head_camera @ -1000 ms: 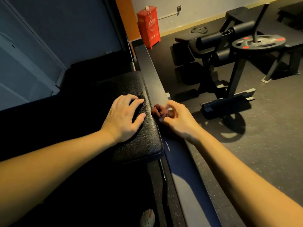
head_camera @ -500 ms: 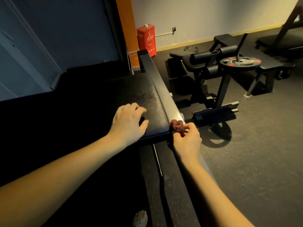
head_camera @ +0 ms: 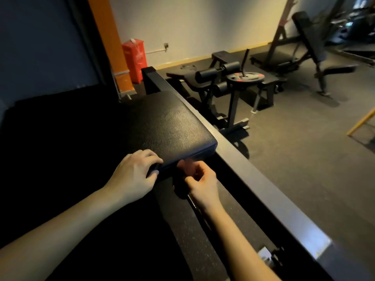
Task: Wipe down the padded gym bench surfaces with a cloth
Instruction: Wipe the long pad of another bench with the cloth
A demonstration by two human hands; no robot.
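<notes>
Black padded bench cushion (head_camera: 172, 122) with a pebbled, leather-like cover fills the middle of the frame. Its near edge runs from lower left to a rounded corner at centre right. Close along its right side is a long black steel rail (head_camera: 253, 175) that crosses diagonally from upper centre to the lower right.

My left hand (head_camera: 134, 175) is at the cushion's near edge, left of centre. Its fingers (head_camera: 150, 157) bend over the top surface and the thumb lies against the front face, so the edge is held between them. My right hand (head_camera: 199, 183) is just to the right, below the same edge, fingers curled and pinching a small reddish-brown wad of cloth (head_camera: 185, 166). The cloth is blurred; it sits up against the cushion's front face, between my two hands, though I cannot tell how firmly it presses. Both forearms come in from the bottom of the frame.

Beyond the rail spreads a grey rubber floor (head_camera: 304, 159). At upper centre a red box (head_camera: 136, 59) stands by the pale wall beside an orange column (head_camera: 107, 37). Right of these is a black machine with roller pads (head_camera: 215, 74), and a black weight plate with red marks (head_camera: 245, 78) lies flat on a post. An inclined black bench (head_camera: 308, 37) stands in the upper right, blurred.
</notes>
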